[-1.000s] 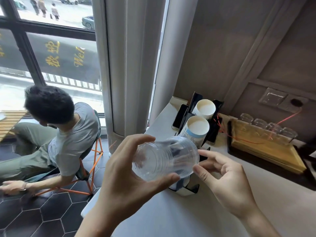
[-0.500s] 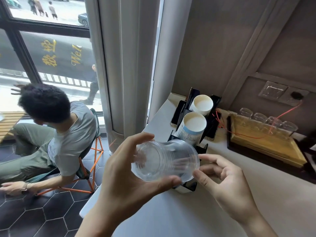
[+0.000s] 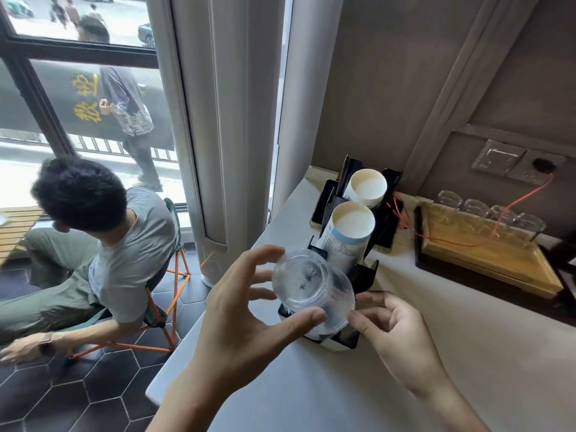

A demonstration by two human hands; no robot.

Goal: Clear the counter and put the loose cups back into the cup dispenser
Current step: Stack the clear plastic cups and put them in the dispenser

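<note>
A stack of clear plastic cups (image 3: 307, 283) is in my left hand (image 3: 249, 316), thumb below and fingers above, its base turned toward me. It sits over the nearest slot of the black cup dispenser (image 3: 361, 272), which stands on the white counter (image 3: 389, 385). My right hand (image 3: 396, 332) touches the rim of the clear cups with its fingertips from the right. Two stacks of white paper cups fill the dispenser behind: a nearer one (image 3: 350, 232) with a blue print and a farther one (image 3: 367, 187).
A wooden tray (image 3: 486, 260) with several small glasses (image 3: 489, 210) stands at the right against the wall, with a red wire (image 3: 523, 194) across it. A person (image 3: 103, 244) sits on an orange-legged stool left of the counter edge. A white column (image 3: 218, 120) rises behind.
The clear cups have tilted from lying sideways to base toward me and dropped lower over the dispenser's front slot. My right hand has closed in on their rim.
</note>
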